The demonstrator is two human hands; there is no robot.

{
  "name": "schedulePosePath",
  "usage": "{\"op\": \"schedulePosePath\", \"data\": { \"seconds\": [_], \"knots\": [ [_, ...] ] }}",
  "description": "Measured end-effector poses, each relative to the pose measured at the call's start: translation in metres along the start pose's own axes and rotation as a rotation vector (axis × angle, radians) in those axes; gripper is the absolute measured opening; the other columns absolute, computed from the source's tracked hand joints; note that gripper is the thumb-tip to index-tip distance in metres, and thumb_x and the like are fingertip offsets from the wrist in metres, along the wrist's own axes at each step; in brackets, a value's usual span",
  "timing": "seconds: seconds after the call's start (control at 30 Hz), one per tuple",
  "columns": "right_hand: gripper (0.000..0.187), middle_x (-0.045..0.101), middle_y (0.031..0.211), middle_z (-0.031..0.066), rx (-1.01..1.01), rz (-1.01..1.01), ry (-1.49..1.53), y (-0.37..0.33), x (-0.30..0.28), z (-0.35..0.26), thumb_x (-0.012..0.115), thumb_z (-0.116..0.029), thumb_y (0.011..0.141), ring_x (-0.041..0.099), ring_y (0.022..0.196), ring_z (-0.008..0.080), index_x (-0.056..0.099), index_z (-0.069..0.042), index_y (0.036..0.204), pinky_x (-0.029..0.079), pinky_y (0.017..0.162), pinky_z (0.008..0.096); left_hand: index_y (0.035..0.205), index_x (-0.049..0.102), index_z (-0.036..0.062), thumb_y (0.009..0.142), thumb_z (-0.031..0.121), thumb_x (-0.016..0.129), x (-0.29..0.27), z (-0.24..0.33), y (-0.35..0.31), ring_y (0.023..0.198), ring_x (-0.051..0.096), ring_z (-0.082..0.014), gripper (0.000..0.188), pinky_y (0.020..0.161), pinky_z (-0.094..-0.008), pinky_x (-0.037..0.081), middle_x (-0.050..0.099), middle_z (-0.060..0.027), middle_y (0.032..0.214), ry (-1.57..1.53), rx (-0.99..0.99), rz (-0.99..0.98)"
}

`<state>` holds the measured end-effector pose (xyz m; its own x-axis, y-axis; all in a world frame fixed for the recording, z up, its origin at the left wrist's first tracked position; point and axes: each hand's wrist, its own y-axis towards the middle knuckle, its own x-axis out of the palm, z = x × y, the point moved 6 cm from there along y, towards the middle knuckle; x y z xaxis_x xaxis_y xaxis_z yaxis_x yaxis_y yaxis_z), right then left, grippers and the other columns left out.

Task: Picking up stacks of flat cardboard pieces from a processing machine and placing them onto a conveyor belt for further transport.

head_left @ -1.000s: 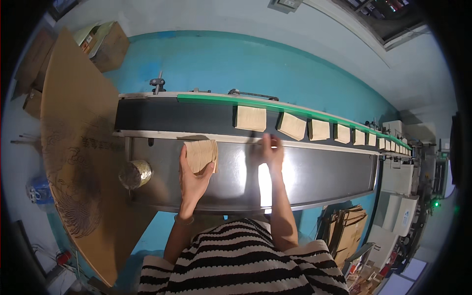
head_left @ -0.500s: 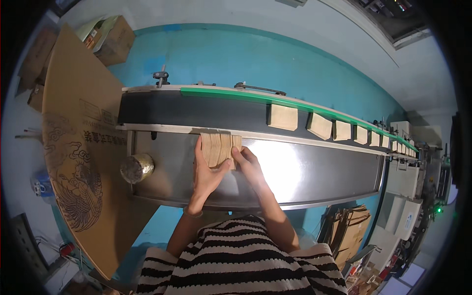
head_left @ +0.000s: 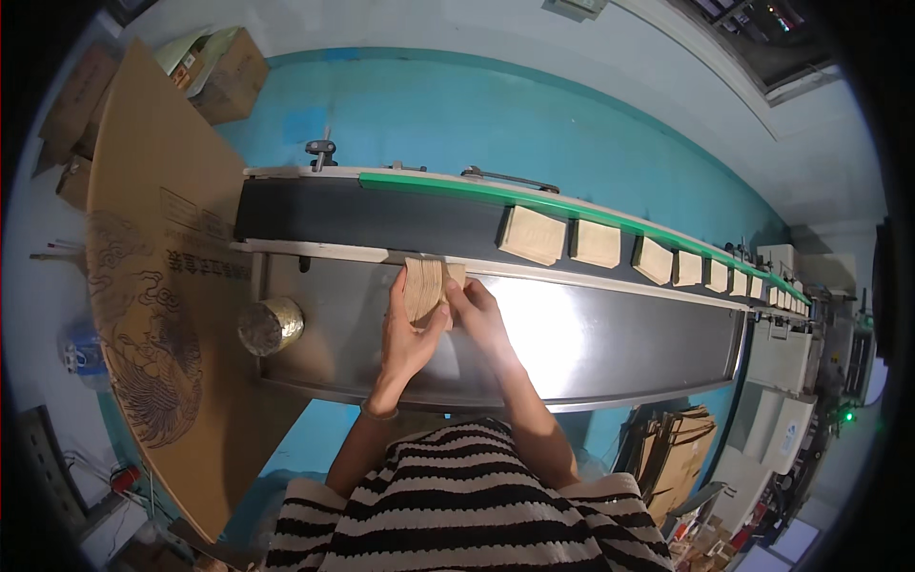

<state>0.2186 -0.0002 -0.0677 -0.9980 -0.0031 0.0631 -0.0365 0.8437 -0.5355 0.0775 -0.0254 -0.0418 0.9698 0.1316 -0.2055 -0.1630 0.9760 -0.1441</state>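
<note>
Over the near steel tray [head_left: 372, 367], my left hand [head_left: 408, 348] is closed round a stack of folded tan papers [head_left: 423, 288], thumb on the near side and fingers along the left edge. My right hand [head_left: 484, 322] pinches the right end of that stack, where a few folded papers [head_left: 457, 275] stand slightly apart from the rest. Whether these are napkins or small bags I cannot tell. Just beyond, the dark conveyor belt [head_left: 400, 212] carries a row of similar tan folded papers, the nearest bundle [head_left: 532, 234] lying a bit askew.
A green guide rail [head_left: 457, 191] runs along the belt's far side. On the tray's left end stands a shiny gold-coloured cylinder [head_left: 272, 326]. A large cardboard sheet [head_left: 157, 315] rises at the left. Flattened cartons [head_left: 679, 453] lean below the tray at right.
Another tan bundle now lies on the belt at the left end of the row, and the others have moved right. The stack in my hands has become thinner.
</note>
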Motion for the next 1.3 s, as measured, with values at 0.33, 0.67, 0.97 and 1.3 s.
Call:
{"op": "schedulePosePath", "data": {
  "seconds": [0.33,0.67,0.97,1.3],
  "knots": [
    [0.053,0.065,0.086,0.0073,-0.145,0.117,-0.183,0.012,0.018,-0.008,0.072,-0.045,0.090,0.061,0.076,0.0136,0.059,0.002,0.110,0.049,0.068,0.0261,0.146,0.037,0.0058,0.088,0.016,0.072,-0.015,-0.009,0.007,0.115,0.062,-0.0256,0.069,0.091,-0.0364,0.052,0.059,-0.0198,0.132,-0.120,-0.120,-0.099],
    [0.030,0.052,0.074,-0.0031,0.121,0.067,0.262,0.000,0.063,-0.002,0.063,-0.034,0.098,0.044,0.064,0.0058,0.062,-0.005,0.102,0.038,0.060,0.0225,0.142,0.040,0.0026,0.088,0.015,0.072,-0.048,-0.029,0.032,0.112,0.059,-0.0209,0.064,0.097,-0.0329,0.047,0.059,-0.0140,0.125,-0.264,-0.167,-0.041],
    [0.031,0.066,0.083,0.0053,-0.190,0.141,-0.112,0.010,0.043,-0.012,0.062,-0.024,0.096,0.059,0.069,0.0131,0.058,0.001,0.114,0.047,0.062,0.0277,0.138,0.045,0.0027,0.098,0.018,0.054,-0.031,-0.012,0.036,0.107,0.059,-0.0169,0.043,0.090,-0.0318,0.048,0.062,-0.0125,0.117,-0.329,-0.106,-0.071],
    [0.040,0.063,0.110,0.0076,0.027,0.209,0.524,0.033,-0.120,-0.007,0.065,-0.029,0.098,0.063,0.099,0.0190,0.051,-0.002,0.124,0.053,0.081,0.0372,0.136,0.055,0.0141,0.089,0.010,0.059,0.045,0.043,0.088,0.141,0.037,-0.0297,0.047,0.112,-0.0536,0.020,0.047,-0.0098,0.148,0.905,0.692,0.004]
  ]
}}
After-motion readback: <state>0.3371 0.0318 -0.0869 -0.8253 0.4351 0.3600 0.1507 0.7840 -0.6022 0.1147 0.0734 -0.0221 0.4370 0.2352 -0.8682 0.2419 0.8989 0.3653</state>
